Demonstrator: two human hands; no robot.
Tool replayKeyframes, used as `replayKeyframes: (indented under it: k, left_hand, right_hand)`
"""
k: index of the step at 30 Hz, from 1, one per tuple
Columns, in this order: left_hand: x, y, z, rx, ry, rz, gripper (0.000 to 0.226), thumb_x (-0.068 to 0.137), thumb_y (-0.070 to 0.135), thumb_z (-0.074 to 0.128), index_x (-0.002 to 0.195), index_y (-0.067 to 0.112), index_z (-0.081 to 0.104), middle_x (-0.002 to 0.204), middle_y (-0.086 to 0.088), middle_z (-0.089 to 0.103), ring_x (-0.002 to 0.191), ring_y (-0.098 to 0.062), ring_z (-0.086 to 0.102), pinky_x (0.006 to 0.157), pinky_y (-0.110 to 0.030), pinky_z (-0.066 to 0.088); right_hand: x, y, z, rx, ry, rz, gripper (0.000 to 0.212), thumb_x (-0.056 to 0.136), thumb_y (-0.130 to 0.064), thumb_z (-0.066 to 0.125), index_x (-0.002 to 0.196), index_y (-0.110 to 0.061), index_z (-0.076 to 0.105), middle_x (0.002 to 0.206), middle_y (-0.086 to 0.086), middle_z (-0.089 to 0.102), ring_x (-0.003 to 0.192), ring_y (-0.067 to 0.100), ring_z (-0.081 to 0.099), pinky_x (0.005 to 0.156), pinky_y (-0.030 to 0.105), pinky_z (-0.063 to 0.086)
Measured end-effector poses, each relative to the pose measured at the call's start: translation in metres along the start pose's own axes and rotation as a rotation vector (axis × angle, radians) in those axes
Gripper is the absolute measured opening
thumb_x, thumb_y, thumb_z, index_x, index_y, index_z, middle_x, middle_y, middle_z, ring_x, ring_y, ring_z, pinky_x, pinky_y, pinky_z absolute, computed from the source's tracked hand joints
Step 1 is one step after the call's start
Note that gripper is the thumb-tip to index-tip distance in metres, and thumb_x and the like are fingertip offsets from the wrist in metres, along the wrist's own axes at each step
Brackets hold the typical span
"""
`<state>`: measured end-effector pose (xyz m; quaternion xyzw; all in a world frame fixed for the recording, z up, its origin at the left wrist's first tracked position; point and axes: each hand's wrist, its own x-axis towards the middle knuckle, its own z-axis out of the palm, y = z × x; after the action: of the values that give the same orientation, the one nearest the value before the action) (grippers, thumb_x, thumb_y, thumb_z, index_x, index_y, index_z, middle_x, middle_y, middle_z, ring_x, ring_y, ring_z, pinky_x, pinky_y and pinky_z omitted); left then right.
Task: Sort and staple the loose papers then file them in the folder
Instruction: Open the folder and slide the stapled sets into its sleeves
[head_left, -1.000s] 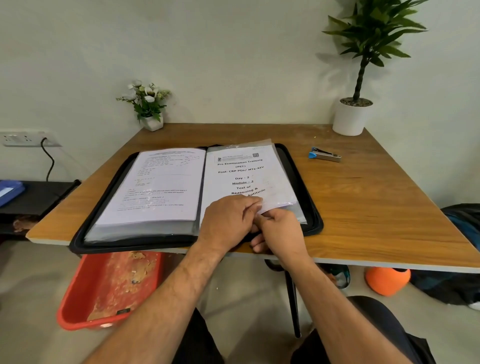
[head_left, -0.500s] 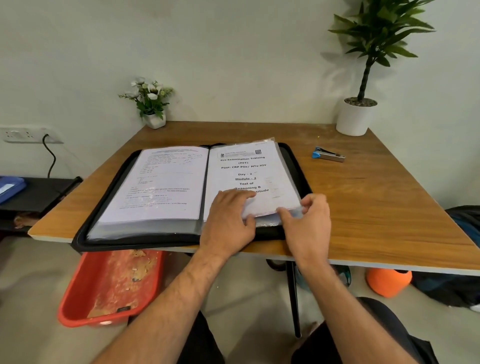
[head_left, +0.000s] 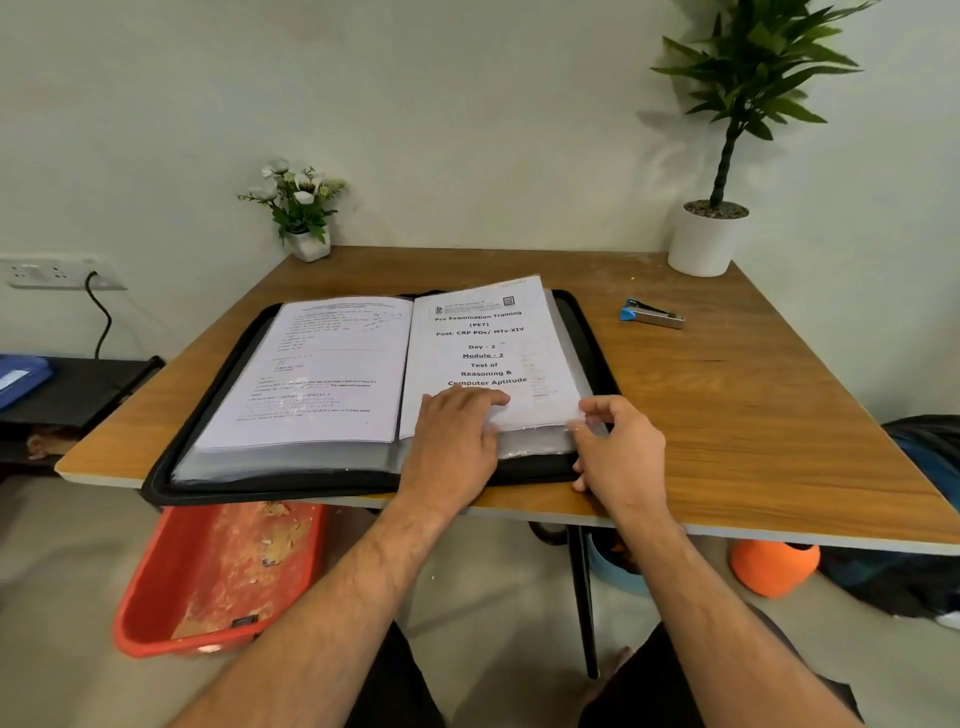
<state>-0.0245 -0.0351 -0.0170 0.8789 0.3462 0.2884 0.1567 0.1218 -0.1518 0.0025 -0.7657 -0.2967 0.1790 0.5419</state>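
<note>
Left hand (head_left: 457, 436) presses flat, fingers spread, on the printed sheet (head_left: 488, 358) in the open folder (head_left: 597, 322). Right hand (head_left: 618, 452) pinches the sleeve's lower-right corner.

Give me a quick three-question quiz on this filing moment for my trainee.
1. True or false: the stapler lies inside the open folder.
2. Which hand presses flat on the printed page? A) left hand B) right hand
3. Fill in: the right hand's fingers are at the ______ corner of the plastic sleeve.

Key
1. False: it lies on the table, to the right of the folder.
2. A
3. Near right
</note>
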Motion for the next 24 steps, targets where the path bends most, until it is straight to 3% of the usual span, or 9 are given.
replayKeyframes:
  k: [3, 9, 13, 17, 19, 22, 24]
  left_hand:
    - [0.0, 0.0, -0.002, 0.006, -0.013, -0.011, 0.032, 0.094, 0.024, 0.066, 0.126, 0.026, 0.063, 0.126, 0.006, 0.063, 0.122, -0.014, 0.048, 0.115, -0.045, 0.035]
    - [0.001, 0.005, -0.001, 0.016, -0.025, -0.042, 0.03, 0.099, 0.034, 0.061, 0.129, 0.028, 0.06, 0.127, 0.008, 0.063, 0.121, -0.014, 0.054, 0.122, -0.036, 0.024]
    - [0.002, 0.005, -0.002, 0.011, -0.052, -0.056, 0.027, 0.098, 0.035, 0.063, 0.123, 0.027, 0.064, 0.119, 0.009, 0.065, 0.113, -0.011, 0.056, 0.114, -0.034, 0.036]
    - [0.003, 0.009, -0.024, -0.306, -0.215, -0.128, 0.039, 0.088, 0.027, 0.068, 0.127, 0.027, 0.067, 0.13, 0.013, 0.062, 0.121, -0.003, 0.053, 0.102, -0.015, 0.037]
    - [0.005, 0.005, -0.038, -0.346, -0.122, -0.207, 0.04, 0.088, 0.017, 0.062, 0.126, 0.028, 0.068, 0.13, 0.009, 0.064, 0.119, -0.009, 0.057, 0.102, -0.021, 0.041]
    - [0.009, -0.021, -0.057, 0.011, 0.107, -0.375, 0.048, 0.085, 0.006, 0.056, 0.129, 0.023, 0.068, 0.129, -0.005, 0.068, 0.121, -0.028, 0.058, 0.108, -0.038, 0.043]
    - [0.012, -0.049, -0.071, 0.303, 0.054, -0.566, 0.053, 0.087, 0.016, 0.056, 0.139, 0.021, 0.058, 0.14, -0.012, 0.059, 0.132, -0.035, 0.048, 0.116, -0.047, 0.032]
  right_hand:
    - [-0.001, 0.002, -0.003, 0.031, 0.024, -0.002, 0.009, 0.097, -0.015, 0.064, 0.104, -0.018, 0.066, 0.089, 0.003, 0.069, 0.043, 0.007, 0.059, 0.04, 0.019, 0.048]
    - [0.0, 0.001, -0.008, 0.078, 0.048, -0.061, 0.008, 0.095, -0.016, 0.067, 0.103, -0.018, 0.067, 0.088, 0.0, 0.07, 0.047, 0.011, 0.062, 0.042, 0.021, 0.052]
    - [0.001, 0.002, -0.009, 0.078, 0.027, -0.044, 0.013, 0.095, -0.01, 0.064, 0.104, -0.018, 0.067, 0.085, 0.001, 0.071, 0.046, 0.013, 0.063, 0.044, 0.022, 0.052]
    - [-0.003, 0.004, -0.011, 0.114, 0.001, -0.055, 0.019, 0.092, -0.009, 0.058, 0.106, -0.015, 0.068, 0.079, 0.01, 0.071, 0.045, 0.014, 0.061, 0.044, 0.022, 0.051]
    - [-0.002, 0.005, -0.013, 0.127, 0.023, -0.07, 0.014, 0.095, -0.019, 0.062, 0.107, -0.016, 0.067, 0.087, 0.008, 0.071, 0.045, 0.012, 0.06, 0.043, 0.022, 0.05]
    - [0.001, 0.007, -0.014, 0.063, 0.061, -0.082, 0.016, 0.096, -0.028, 0.066, 0.108, -0.019, 0.065, 0.101, -0.001, 0.068, 0.046, 0.008, 0.062, 0.042, 0.019, 0.049]
    - [0.001, 0.008, -0.013, 0.028, 0.063, -0.088, 0.015, 0.096, -0.025, 0.065, 0.108, -0.018, 0.065, 0.102, -0.004, 0.067, 0.047, 0.007, 0.062, 0.041, 0.018, 0.048]
